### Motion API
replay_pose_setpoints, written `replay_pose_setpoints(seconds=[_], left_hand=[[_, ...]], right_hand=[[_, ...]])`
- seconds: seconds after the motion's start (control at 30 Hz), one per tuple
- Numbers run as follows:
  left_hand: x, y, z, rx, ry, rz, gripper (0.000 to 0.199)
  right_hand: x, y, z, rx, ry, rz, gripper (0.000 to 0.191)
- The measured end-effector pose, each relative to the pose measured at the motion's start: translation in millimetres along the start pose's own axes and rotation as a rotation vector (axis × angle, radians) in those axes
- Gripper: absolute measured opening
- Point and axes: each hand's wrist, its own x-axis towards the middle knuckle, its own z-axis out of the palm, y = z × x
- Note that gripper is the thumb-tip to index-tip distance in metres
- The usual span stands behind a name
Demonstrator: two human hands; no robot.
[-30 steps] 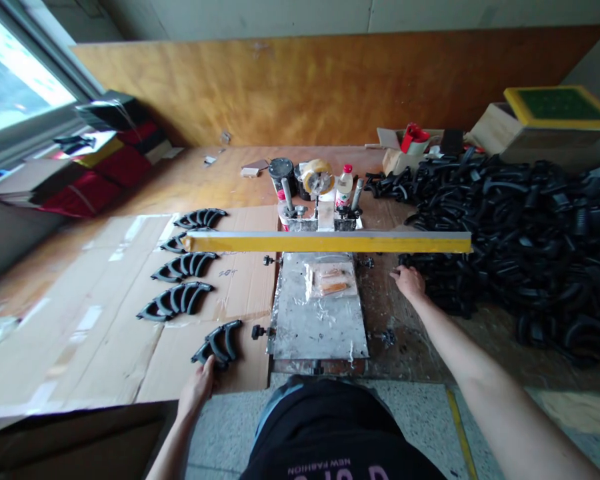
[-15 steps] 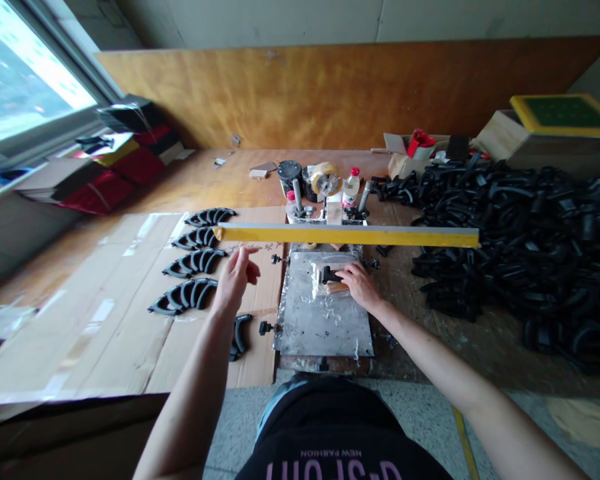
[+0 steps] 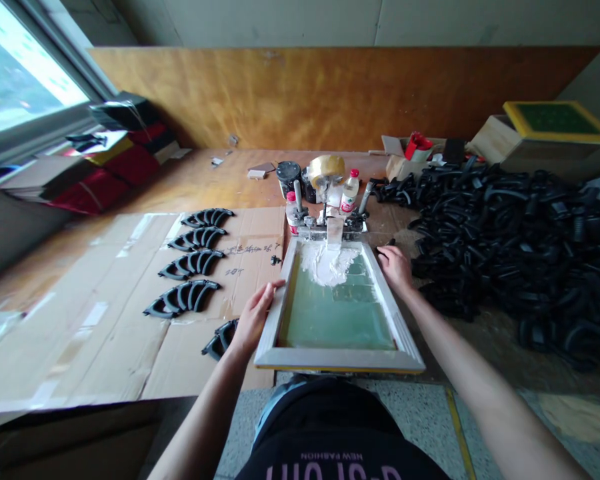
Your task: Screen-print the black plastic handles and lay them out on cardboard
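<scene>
A screen frame with pale metal sides lies lowered in front of me, its green mesh facing up. White paste is smeared at the mesh's far end, by an upright pale blade. My left hand has its fingers closed at the frame's left side. On the right, my right hand is beside the frame, its fingers curled round a small black part that shows only at its tip. The metal plate is hidden beneath the frame.
Rows of curved black parts lie on cardboard at left. A large heap of black parts is at right. Behind the frame stand a red-capped bottle, a dark jar and a tape roll.
The raised frame has come down flat over the metal plate. My left hand has moved right and down to its side. My right hand has left the plate and moved right.
</scene>
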Motion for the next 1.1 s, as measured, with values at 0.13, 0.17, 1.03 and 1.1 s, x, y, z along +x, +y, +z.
replay_pose_setpoints(seconds=[0.13, 0.17, 1.03, 1.1], left_hand=[[6, -57, 5.3, 0.006, -0.042, -0.104, 0.078], [10, -69, 6.8, 0.033, -0.035, -0.102, 0.079], [12, -75, 6.9, -0.014, -0.014, -0.140, 0.070], [8, -61, 4.7, 0.003, -0.029, -0.148, 0.074]], right_hand=[[48, -20, -1, 0.460, 0.052, 0.114, 0.056], [59, -30, 0, 0.541, 0.014, 0.088, 0.057], [27, -82, -25, 0.737, -0.232, -0.286, 0.010], [52, -76, -22, 0.721, -0.221, -0.162, 0.024]])
